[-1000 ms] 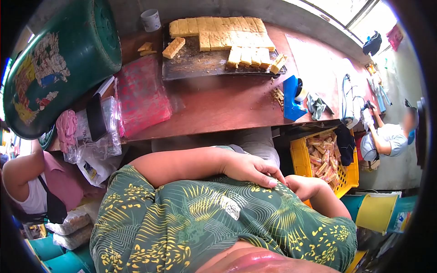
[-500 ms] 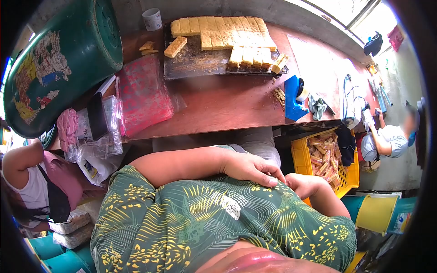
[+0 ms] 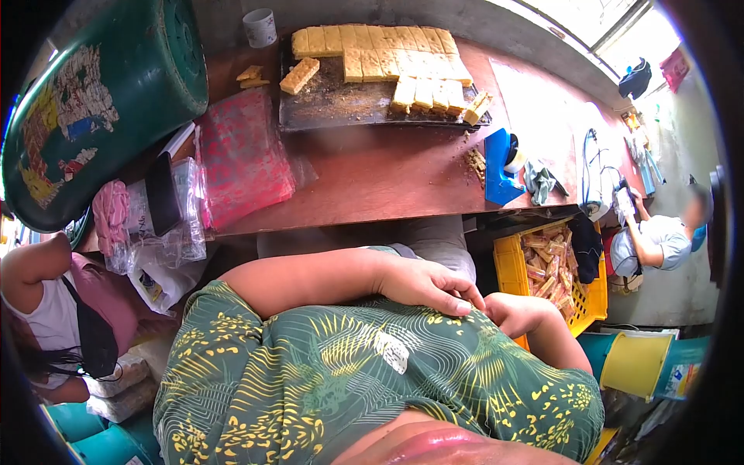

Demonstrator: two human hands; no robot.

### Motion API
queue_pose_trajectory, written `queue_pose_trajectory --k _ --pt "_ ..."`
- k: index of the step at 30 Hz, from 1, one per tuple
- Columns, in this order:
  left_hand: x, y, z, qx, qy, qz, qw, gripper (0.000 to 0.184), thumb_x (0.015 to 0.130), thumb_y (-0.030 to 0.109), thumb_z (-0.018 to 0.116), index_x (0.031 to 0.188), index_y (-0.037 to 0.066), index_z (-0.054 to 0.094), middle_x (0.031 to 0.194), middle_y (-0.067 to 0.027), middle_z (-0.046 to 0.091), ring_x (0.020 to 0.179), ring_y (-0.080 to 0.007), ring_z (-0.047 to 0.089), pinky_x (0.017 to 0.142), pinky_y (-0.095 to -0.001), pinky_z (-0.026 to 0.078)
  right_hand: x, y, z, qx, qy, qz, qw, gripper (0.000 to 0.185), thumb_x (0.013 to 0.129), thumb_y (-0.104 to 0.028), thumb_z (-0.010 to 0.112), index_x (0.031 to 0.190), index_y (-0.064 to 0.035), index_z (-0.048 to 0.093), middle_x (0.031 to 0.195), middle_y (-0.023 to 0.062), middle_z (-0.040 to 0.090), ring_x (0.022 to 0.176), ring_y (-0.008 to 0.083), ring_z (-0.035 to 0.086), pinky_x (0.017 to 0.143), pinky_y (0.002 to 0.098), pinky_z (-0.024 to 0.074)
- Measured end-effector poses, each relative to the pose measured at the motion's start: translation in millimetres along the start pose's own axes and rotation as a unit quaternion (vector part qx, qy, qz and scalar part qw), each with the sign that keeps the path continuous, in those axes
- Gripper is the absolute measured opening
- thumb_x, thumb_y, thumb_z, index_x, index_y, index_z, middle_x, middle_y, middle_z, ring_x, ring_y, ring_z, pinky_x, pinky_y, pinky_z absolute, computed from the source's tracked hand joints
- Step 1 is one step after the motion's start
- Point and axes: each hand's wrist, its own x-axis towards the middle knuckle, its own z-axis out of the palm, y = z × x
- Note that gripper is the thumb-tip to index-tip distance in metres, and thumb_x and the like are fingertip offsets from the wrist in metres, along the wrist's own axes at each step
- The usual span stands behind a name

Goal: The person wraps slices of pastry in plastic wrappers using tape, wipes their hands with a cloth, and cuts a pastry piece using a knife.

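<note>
My left hand (image 3: 428, 287) rests against the front of my green patterned shirt (image 3: 325, 364), its fingers loosely stretched toward the right and the thumb below them. Its fingertips come close to my right hand (image 3: 513, 314); whether they touch I cannot tell. The right hand is curled, and what its fingers hold, if anything, is hidden. Beyond both hands is the red-brown table (image 3: 372, 182). On it a dark baking tray (image 3: 325, 116) carries rows of cut yellow cake slices (image 3: 403, 63). One slice (image 3: 300, 76) lies apart on the tray's left side.
A blue tape dispenser (image 3: 502, 170) and grey cloth (image 3: 542, 182) sit rightward. A yellow crate (image 3: 508, 267) holds wrapped pieces. Left are red plastic sheets (image 3: 244, 163), a black phone (image 3: 163, 194) and a large green tub (image 3: 139, 116). People are at left (image 3: 46, 310) and right (image 3: 659, 240).
Both my hands stay where they were. The view has shifted slightly. At the right, the other person's arms have moved a little.
</note>
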Motion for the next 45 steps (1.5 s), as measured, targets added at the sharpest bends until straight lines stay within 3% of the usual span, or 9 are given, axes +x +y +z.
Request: queue_pose_trajectory --k 6,10,13,21,27,31,35,39,45 --pt "-35 6 -13 0.233 0.200 0.040 0.951 0.045 0.100 0.031 0.071 0.136 0.004 0.064 0.128 -0.0151 0.066 0.122 -0.0263 0.062 0.106 -0.0406 0.048 -34 -48 -23 -0.197 0.220 -0.131 0.946 0.051 0.082 -0.021 0.087 0.124 0.0002 0.067 0.113 0.0136 0.069 0.100 0.0226 0.067 0.091 0.0356 0.0542" --pt "-88 -19 -64 0.470 0.469 0.159 0.730 0.020 0.091 0.013 0.073 0.110 0.005 0.074 0.113 -0.0137 0.070 0.105 -0.0300 0.067 0.095 -0.0418 0.053 -35 -51 -49 -0.172 0.487 -0.282 0.809 0.040 0.086 -0.013 0.083 0.120 -0.0003 0.067 0.111 0.0092 0.066 0.101 0.0205 0.064 0.094 0.0340 0.0507" --pt "-128 -50 -100 0.495 0.627 0.156 0.580 0.010 0.095 0.007 0.067 0.104 0.004 0.070 0.098 -0.0090 0.068 0.093 -0.0237 0.068 0.085 -0.0356 0.055 -8 -69 -90 -0.293 0.536 -0.195 0.768 0.035 0.088 -0.013 0.079 0.119 -0.0025 0.068 0.112 0.0090 0.068 0.103 0.0213 0.064 0.095 0.0356 0.0517" --pt "-135 -50 -100 0.414 0.658 0.051 0.627 0.010 0.095 0.013 0.068 0.101 0.006 0.072 0.093 -0.0094 0.069 0.079 -0.0238 0.067 0.071 -0.0347 0.054 81 -24 -278 -0.295 0.681 -0.002 0.671 0.062 0.097 -0.039 0.072 0.148 -0.0119 0.051 0.125 0.0169 0.068 0.097 0.0323 0.071 0.088 0.0443 0.0566" --pt "-137 -54 -105 0.412 0.655 0.073 0.628 0.006 0.097 0.009 0.067 0.100 0.004 0.070 0.092 -0.0069 0.067 0.080 -0.0145 0.065 0.072 -0.0296 0.054 128 -24 -312 -0.378 0.703 0.169 0.577 0.083 0.096 -0.061 0.063 0.149 0.0003 0.048 0.120 0.0288 0.069 0.112 0.0366 0.068 0.099 0.0445 0.0524" --pt "-135 -53 -104 0.377 0.664 0.048 0.644 0.006 0.098 0.009 0.067 0.101 0.004 0.070 0.093 -0.0065 0.067 0.079 -0.0126 0.064 0.072 -0.0286 0.053 116 -15 -322 -0.318 0.748 0.113 0.571 0.072 0.087 -0.062 0.068 0.119 0.0027 0.072 0.120 0.0290 0.071 0.113 0.0437 0.067 0.100 0.0476 0.0519" --pt "-135 -60 -107 0.381 0.669 0.060 0.635 0.006 0.098 0.009 0.067 0.099 0.004 0.070 0.093 -0.0051 0.067 0.078 -0.0120 0.064 0.070 -0.0288 0.053 87 -5 -311 -0.169 0.774 0.100 0.602 0.064 0.087 -0.044 0.069 0.129 0.0030 0.064 0.123 0.0263 0.069 0.110 0.0379 0.069 0.095 0.0449 0.0545" --pt "-135 -56 -105 0.327 0.674 -0.013 0.662 0.015 0.101 0.015 0.068 0.112 0.005 0.069 0.105 -0.0037 0.068 0.089 -0.0113 0.064 0.080 -0.0279 0.053 89 -39 -220 -0.051 0.776 -0.119 0.617 0.064 0.086 -0.021 0.068 0.144 0.0001 0.050 0.126 0.0225 0.065 0.102 0.0289 0.068 0.087 0.0405 0.0575" --pt "-48 -58 -120 -0.121 0.492 0.217 0.834 0.073 0.100 0.047 0.069 0.154 0.006 0.040 0.145 -0.0103 0.055 0.132 -0.0192 0.053 0.112 -0.0383 0.042 148 -42 -115 -0.111 0.700 -0.302 0.637 0.079 0.085 -0.001 0.068 0.157 -0.0078 0.035 0.128 0.0136 0.058 0.099 0.0189 0.064 0.080 0.0323 0.0572"
